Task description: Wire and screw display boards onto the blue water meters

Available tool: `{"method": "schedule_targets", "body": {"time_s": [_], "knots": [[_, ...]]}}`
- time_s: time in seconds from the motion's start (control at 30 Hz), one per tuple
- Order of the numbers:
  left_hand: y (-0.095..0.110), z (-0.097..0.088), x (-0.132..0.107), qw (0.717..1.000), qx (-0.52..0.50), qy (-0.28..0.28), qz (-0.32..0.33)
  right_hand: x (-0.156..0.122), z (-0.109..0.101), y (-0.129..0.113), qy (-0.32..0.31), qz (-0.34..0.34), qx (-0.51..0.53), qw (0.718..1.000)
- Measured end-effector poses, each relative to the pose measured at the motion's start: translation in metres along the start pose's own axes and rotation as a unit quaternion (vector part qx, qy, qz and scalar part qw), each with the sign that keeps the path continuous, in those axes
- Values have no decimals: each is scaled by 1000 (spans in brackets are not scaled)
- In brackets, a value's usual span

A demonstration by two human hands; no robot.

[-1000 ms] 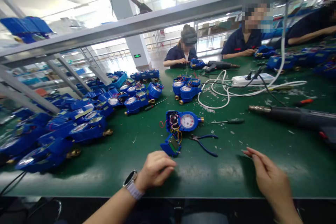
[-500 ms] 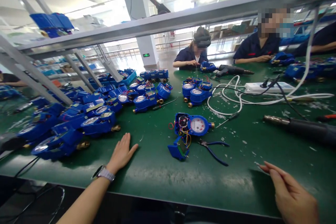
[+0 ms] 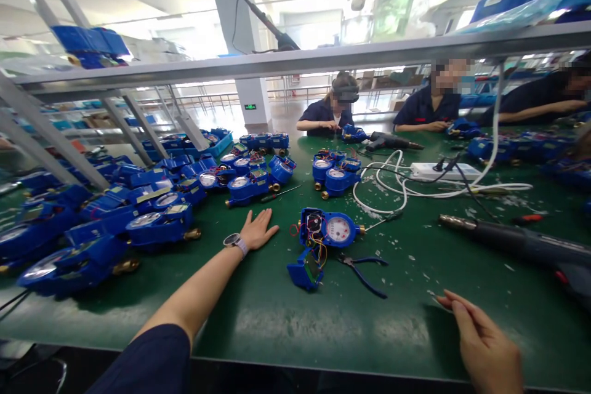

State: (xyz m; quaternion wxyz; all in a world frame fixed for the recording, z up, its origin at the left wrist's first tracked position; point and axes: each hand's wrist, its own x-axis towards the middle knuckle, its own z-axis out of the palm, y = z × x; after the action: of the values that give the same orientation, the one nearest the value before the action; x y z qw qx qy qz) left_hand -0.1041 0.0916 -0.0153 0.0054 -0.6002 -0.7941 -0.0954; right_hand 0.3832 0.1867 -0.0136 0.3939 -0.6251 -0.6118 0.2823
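My left hand (image 3: 258,231) lies on the green table with its fingers spread, holding nothing. Just to its right is an opened blue water meter (image 3: 339,229), its round dial facing up and its wires showing. The meter's blue cover (image 3: 305,269), with a circuit board inside, hangs off by coloured wires toward me. Beside it rest dark-blue-handled pliers (image 3: 364,268), jaws apart. My right hand (image 3: 484,338) is near the front right with thumb and fingers pinched together. A small pale edge shows at the fingertips, too small to name.
Many blue meters (image 3: 159,221) crowd the left side. More meters (image 3: 339,172) stand behind the opened one. A heat gun (image 3: 517,243) lies at right, near a white power strip (image 3: 446,171) and looped cable. A metal shelf (image 3: 277,64) crosses above. Co-workers (image 3: 329,114) sit opposite.
My left hand has slid forward and right along the table, closer to the opened meter. My right hand keeps its pinch with little movement over the table. The view has shifted slightly.
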Motion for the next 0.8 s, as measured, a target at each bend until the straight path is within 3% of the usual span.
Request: {"method": "schedule_targets", "body": {"time_s": [0.23, 0.37, 0.6, 0.7, 0.8], "knots": [[39, -5, -31, 976, -38, -127, 175, 0, 1, 4, -5, -1, 8, 1000], [45, -14, -59, 957, -50, -173, 226, -1, 2, 4, -4, 8, 6, 1000], [45, -23, -137, 959, -5, -111, 262, -1, 6, 10, -4, -9, 52, 999], [65, -29, -157, 945, 3, -94, 315, -3, 7, 11, -5, -22, 73, 997], [101, -31, -156, 929, -30, -103, 354, -4, 9, 13, -13, -34, 84, 996]]}}
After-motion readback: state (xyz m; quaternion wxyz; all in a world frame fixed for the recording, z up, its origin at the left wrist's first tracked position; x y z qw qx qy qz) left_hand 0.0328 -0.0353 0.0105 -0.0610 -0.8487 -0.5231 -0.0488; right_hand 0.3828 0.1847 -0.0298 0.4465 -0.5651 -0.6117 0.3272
